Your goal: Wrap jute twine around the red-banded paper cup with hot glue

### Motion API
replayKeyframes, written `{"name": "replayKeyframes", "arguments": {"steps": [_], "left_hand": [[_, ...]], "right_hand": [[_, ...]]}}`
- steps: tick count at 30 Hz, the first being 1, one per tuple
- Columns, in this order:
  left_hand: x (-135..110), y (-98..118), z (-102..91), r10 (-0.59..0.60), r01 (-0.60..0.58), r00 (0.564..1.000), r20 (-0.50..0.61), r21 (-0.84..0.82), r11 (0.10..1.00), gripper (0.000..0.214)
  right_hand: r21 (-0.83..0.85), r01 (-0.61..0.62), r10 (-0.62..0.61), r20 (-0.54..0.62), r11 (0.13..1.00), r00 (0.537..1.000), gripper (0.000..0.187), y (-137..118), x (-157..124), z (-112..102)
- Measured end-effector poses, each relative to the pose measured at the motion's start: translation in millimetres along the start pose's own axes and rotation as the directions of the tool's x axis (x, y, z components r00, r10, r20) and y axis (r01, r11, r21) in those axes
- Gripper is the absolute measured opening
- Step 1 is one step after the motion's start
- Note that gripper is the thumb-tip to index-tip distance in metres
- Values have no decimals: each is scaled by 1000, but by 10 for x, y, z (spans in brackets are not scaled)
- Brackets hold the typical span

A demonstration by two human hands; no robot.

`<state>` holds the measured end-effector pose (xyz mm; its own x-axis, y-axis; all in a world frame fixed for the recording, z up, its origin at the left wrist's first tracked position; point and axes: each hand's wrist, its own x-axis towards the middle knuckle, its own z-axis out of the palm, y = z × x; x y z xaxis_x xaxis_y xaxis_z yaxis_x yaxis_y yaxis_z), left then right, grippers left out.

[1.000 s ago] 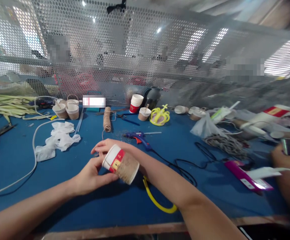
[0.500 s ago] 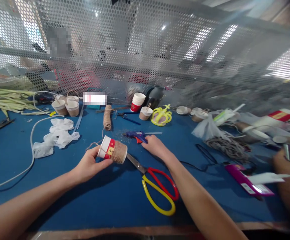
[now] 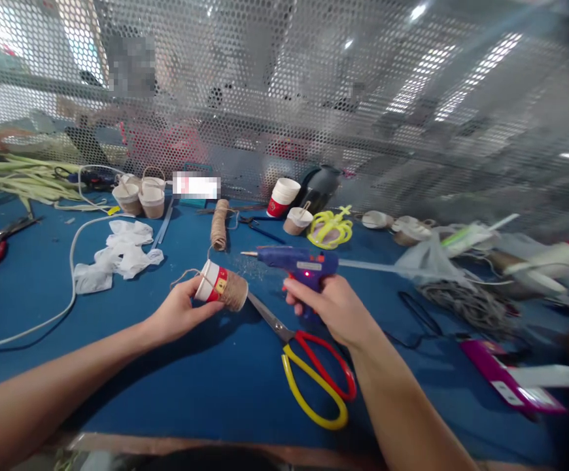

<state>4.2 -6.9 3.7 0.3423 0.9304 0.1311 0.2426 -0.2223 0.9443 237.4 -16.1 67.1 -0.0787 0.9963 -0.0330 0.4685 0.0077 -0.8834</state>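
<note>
Tilted above the table, a red-and-white paper cup [image 3: 223,286] partly wrapped in brown twine is held by its rim end in my left hand [image 3: 179,312]. A strand runs from the cup toward a roll of twine [image 3: 219,226] behind it. My right hand [image 3: 336,304] is wrapped round the handle of a blue glue gun [image 3: 297,260]. A small light glows on the gun, and a clear glue stick [image 3: 370,264] sticks out of its back. The nozzle points left, above and behind the cup. Large scissors [image 3: 309,366] with red and yellow handles lie between my hands.
Twine-wrapped cups [image 3: 152,197] stand at the back left near crumpled white cloth [image 3: 120,255]. Stacked paper cups [image 3: 283,197], a yellow crown-shaped piece [image 3: 331,227] and pliers [image 3: 262,229] are at the back. A purple packet [image 3: 510,376] and grey cord [image 3: 471,307] lie right. Perforated metal [image 3: 265,98] rises behind.
My right hand has lifted the glue gun off the table and brought it nearer, with its nozzle still pointing left. My left hand keeps the cup in nearly the same place. The view has shifted slightly.
</note>
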Motion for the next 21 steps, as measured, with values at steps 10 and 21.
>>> {"name": "replayKeyframes", "arguments": {"steps": [10, 21], "left_hand": [[48, -111, 9, -22, 21, 999, 44, 17, 1000, 24], [57, -163, -4, -35, 28, 998, 45, 142, 989, 27]], "right_hand": [[-340, 114, -119, 7, 933, 993, 22, 45, -192, 319], [-422, 264, -274, 37, 867, 961, 19, 190, -157, 349]]}}
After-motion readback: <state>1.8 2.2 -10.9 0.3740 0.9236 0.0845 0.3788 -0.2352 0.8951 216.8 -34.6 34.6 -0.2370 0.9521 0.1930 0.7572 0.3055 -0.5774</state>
